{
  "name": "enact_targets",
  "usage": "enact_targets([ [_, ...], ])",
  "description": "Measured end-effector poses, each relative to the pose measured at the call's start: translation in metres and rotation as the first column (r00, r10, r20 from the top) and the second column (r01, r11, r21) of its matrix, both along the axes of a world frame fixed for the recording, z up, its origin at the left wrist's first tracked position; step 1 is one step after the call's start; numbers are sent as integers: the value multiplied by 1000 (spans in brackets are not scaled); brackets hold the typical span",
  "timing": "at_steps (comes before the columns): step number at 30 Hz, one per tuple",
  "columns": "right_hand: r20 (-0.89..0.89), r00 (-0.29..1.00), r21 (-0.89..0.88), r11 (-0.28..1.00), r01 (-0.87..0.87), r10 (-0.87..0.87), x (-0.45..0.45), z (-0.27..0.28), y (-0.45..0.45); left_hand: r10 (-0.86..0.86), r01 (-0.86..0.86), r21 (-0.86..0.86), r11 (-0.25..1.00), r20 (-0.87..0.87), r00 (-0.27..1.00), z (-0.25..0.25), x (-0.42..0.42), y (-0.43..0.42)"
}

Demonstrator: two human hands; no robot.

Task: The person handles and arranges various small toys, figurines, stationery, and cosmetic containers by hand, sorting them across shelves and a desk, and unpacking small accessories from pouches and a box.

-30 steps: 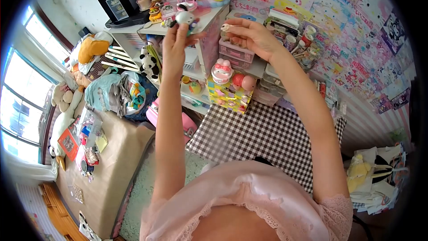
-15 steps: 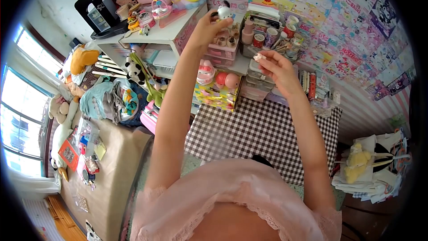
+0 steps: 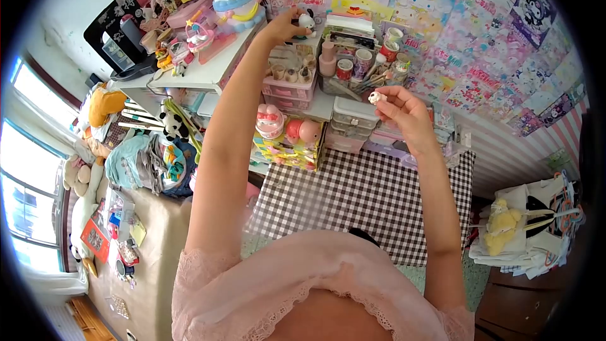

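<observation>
My left hand reaches to the back of the shelf, its fingers curled around a white dog figurine with black ears. The figurine is upright just above or on the surface behind the pink drawer box; contact beneath it is hard to see. My right hand pinches a tiny white figurine between thumb and fingers. It is held in the air above a small clear drawer unit with a white top.
A clear organizer holds cups and brushes. In front stand a yellow patterned box and a pink bunny-shaped item. A checkered cloth covers the table. On the left shelf is a large Hello Kitty figure.
The view has shifted, so the shelf appears further left. My left hand has lowered the dog figurine toward the back surface. My right hand has turned, showing more of the tiny figurine.
</observation>
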State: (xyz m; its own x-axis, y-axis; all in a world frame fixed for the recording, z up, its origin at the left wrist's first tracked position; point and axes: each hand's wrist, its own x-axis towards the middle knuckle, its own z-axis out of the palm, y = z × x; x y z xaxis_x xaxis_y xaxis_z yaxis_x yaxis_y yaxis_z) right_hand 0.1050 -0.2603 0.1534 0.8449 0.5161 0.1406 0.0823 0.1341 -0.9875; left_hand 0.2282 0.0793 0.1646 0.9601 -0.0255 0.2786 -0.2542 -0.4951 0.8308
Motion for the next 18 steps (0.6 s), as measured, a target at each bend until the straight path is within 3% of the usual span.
enact_targets([
  [3, 26, 1000, -32, 999, 13, -13, 2, 9, 16, 26, -23, 128, 991, -21, 999, 9, -3, 8],
  [5, 98, 995, -38, 999, -13, 17, 13, 14, 29, 99, -95, 366, 926, 6, 995, 13, 4, 20],
  [8, 229, 973, -40, 999, -3, 12, 35, 28, 58, 111, -52, 435, 899, -111, 988, 26, 2, 28],
  [10, 431, 903, -125, 991, 53, 6, 50, 36, 79, 128, -70, 521, 851, -76, 989, 32, -4, 26],
  [11, 429, 903, -128, 990, 52, 8, 60, 36, 89, 113, -68, 583, 810, -42, 993, 34, -7, 27],
  [13, 625, 780, -219, 966, 136, 32, 71, 33, 111, 100, -73, 639, 766, -7, 995, 35, -12, 29],
  [18, 736, 674, -281, 935, 218, 64, 68, 24, 150, 85, -88, 789, 608, 46, 995, 35, -13, 32],
])
